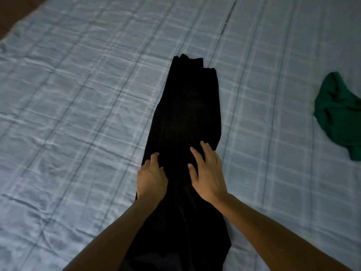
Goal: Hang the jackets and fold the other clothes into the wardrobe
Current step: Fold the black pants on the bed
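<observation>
A long black garment (185,114) lies lengthwise on the bed, folded into a narrow strip that runs from the near edge away from me. My left hand (151,178) rests on its left edge with fingers curled over the cloth. My right hand (208,173) lies flat on the garment's right side, fingers spread. A crumpled green garment (340,114) lies on the bed at the far right, apart from both hands.
The bed is covered with a light blue checked sheet (78,94), wrinkled in places. A dark floor strip (11,8) shows at the top left corner beyond the bed's edge.
</observation>
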The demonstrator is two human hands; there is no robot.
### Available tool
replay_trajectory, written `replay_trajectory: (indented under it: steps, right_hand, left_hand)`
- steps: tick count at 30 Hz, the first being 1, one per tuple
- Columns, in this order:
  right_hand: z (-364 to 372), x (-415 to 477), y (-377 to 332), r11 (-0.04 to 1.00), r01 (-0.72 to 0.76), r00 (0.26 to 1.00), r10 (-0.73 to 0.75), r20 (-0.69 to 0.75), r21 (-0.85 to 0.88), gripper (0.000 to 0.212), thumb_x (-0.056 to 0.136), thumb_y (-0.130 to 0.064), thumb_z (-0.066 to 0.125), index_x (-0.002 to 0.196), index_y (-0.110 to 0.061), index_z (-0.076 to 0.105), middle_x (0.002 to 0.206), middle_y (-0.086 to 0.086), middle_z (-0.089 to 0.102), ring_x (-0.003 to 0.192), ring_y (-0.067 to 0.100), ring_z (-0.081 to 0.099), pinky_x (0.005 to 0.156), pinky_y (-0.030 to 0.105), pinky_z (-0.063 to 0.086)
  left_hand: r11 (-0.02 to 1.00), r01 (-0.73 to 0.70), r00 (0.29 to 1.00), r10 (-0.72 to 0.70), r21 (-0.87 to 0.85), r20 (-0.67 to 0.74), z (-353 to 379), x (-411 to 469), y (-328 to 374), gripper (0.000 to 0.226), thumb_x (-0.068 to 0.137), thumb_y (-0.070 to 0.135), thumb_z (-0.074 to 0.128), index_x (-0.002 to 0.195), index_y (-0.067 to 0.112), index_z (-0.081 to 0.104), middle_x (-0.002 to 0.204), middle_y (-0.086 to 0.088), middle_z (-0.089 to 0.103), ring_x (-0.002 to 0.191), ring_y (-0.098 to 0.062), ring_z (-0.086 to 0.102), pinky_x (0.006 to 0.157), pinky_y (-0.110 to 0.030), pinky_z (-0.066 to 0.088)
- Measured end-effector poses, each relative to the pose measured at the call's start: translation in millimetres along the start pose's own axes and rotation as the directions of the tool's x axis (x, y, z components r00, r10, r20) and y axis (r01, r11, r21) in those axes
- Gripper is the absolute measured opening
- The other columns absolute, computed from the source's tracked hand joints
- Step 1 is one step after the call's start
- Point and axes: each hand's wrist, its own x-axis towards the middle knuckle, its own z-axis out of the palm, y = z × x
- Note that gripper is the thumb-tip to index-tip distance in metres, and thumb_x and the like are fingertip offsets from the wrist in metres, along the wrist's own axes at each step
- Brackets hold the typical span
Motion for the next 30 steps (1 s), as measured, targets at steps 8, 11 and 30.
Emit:
replay_trajectory:
  steps: [8,11,30]
  right_hand:
    - [14,-56,-20,0.979,0.199,0.941,-0.179,0.288,-0.043,0.065,0.089,-0.055,0.041,0.145,-0.026,0.032,0.156,0.008,0.019,0.146,0.025,0.004,0.118,0.047,0.008]
    - [19,-75,-20,0.982,0.121,0.971,-0.085,0.225,-0.148,0.068,0.089,-0.055,0.043,0.147,-0.02,0.03,0.156,0.015,0.016,0.145,0.031,0.006,0.117,0.05,0.01]
    - [15,-354,-115,0.987,0.019,0.988,0.006,0.156,-0.158,0.053,0.098,-0.041,0.037,0.14,-0.009,0.038,0.144,0.019,0.038,0.136,0.032,0.034,0.108,0.046,0.034]
  left_hand:
    - [0.992,-0.059,0.99,0.072,0.11,-0.118,-23,-7,-15,0.036,0.092,0.006,0.046,0.127,0.008,0.045,0.107,-0.02,0.056,0.088,-0.039,0.056,0.072,-0.046,0.044]
    - [0.93,-0.265,0.957,0.286,0.256,-0.05,-19,-38,-30,0.038,0.091,0.016,0.052,0.128,0.007,0.047,0.111,-0.02,0.054,0.097,-0.035,0.053,0.084,-0.046,0.042]
    - [0.594,-0.753,0.631,0.526,0.284,0.57,-18,-372,-182,0.112,0.062,0.077,0.06,0.148,0.019,0.019,0.152,-0.023,0.019,0.142,-0.035,0.014,0.111,-0.056,0.015]
